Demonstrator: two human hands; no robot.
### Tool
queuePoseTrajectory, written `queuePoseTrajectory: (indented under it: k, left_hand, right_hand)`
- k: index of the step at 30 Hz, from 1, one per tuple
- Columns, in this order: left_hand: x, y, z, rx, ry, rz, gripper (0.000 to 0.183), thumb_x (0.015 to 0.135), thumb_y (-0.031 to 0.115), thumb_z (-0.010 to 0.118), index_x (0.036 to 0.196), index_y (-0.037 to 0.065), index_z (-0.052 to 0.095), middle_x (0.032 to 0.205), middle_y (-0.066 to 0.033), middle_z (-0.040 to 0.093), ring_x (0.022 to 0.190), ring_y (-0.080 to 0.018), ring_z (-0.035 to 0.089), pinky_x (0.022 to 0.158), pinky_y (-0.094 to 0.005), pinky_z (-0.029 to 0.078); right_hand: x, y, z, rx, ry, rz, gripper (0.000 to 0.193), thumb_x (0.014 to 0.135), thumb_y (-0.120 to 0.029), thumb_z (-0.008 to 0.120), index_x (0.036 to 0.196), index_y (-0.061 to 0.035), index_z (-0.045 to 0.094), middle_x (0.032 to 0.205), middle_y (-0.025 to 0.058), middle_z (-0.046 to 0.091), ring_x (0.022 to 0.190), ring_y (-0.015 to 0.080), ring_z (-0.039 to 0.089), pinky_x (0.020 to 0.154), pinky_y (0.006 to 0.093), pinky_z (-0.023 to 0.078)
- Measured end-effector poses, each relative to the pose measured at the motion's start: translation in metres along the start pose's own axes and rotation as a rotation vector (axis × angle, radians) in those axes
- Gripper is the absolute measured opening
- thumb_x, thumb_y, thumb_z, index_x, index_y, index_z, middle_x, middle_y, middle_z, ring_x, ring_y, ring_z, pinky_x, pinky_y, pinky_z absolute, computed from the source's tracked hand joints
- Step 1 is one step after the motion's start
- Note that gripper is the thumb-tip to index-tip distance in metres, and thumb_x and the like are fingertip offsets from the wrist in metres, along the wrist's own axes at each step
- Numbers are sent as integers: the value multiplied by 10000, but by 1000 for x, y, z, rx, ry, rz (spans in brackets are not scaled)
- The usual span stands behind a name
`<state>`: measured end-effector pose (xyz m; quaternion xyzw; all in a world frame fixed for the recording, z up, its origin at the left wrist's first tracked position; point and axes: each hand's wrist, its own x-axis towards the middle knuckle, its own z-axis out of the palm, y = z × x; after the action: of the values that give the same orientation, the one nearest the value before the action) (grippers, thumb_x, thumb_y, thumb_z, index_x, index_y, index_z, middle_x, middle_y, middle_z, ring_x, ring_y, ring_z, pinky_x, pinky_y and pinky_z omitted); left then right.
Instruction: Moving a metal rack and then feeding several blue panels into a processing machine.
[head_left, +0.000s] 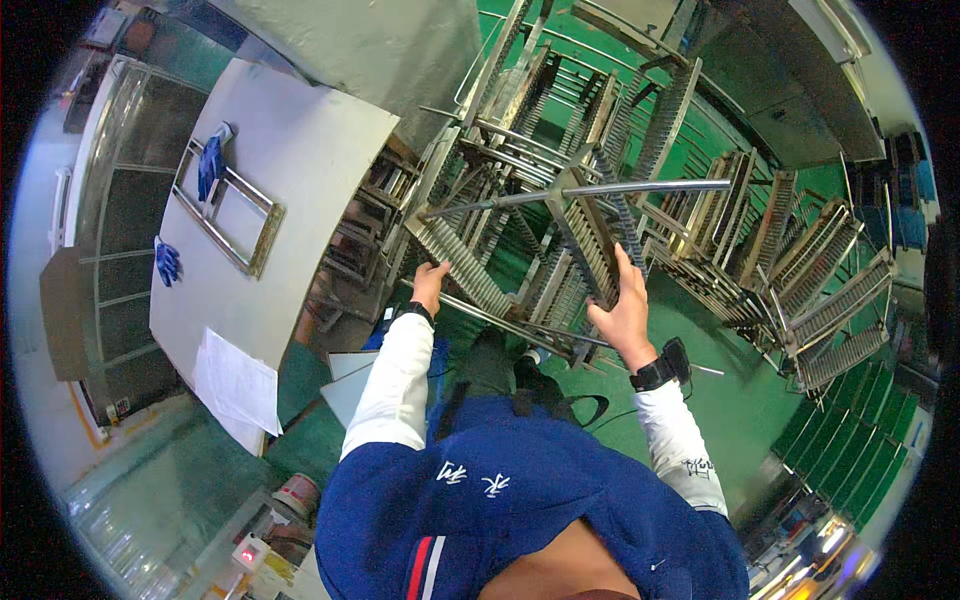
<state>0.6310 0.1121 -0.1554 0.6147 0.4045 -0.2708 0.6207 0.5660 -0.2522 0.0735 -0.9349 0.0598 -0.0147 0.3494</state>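
A metal rack with comb-like slotted side rails point(465, 265) and thin round rods is in front of me, tilted. My left hand point(428, 287) grips its left slotted rail near the end, with the fingers bent around the edge. On the other side, my right hand point(624, 315) clasps the right slotted rail point(585, 240), thumb on one side and fingers on the other. A long round bar point(650, 187) crosses the rack above both hands. Behind the rack, more slotted metal pieces overlap it, so its far end is hard to make out.
Left of me stands a pale table point(320, 140) holding a rectangular metal frame point(268, 238), a blue glove point(210, 168), another blue glove point(167, 262) and paper sheets point(237, 380). Several similar racks point(825, 290) crowd the green floor at right, near stacked green panels point(850, 435).
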Motion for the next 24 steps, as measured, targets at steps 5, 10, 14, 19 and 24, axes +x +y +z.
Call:
queuePoseTrajectory:
  k: [5,10,14,19,24]
  left_hand:
    - [36,-18,-4,44,73,133,850,850,258,751,1485,3,247,1484,-210,365,1363,-348,362,1103,-492,321]
    - [47,-13,3,14,31,-15,852,883,279,717,1500,-13,206,1479,-217,375,1290,-377,426,999,-488,410]
    - [24,11,9,58,16,106,649,872,292,734,1348,-13,413,1321,-176,515,1121,-310,523,891,-449,440]
    - [-7,48,23,-10,36,278,563,871,254,740,1259,-32,449,1207,-160,552,1072,-271,535,919,-422,430]
    - [-72,95,22,-136,-75,603,453,873,196,736,1172,-5,461,1130,-113,572,1041,-195,544,913,-346,432]
  right_hand:
    - [-3,0,-4,23,26,-22,985,608,-83,728,1495,-116,302,1129,181,527,1060,379,512,944,444,417]
    - [-3,-1,-11,-19,14,7,1015,580,-109,726,1499,-119,294,1117,194,520,1066,400,506,953,452,414]
    - [-3,-3,-24,41,63,7,989,584,-92,710,1487,-99,307,1129,198,516,1068,397,504,966,446,409]
    - [-12,-11,-47,112,187,-37,930,626,-37,693,1479,-75,325,1168,186,516,1089,373,500,982,417,405]
    - [-18,-24,-68,259,251,-19,865,666,3,644,1474,-34,340,1285,144,498,1196,279,495,1043,362,374]
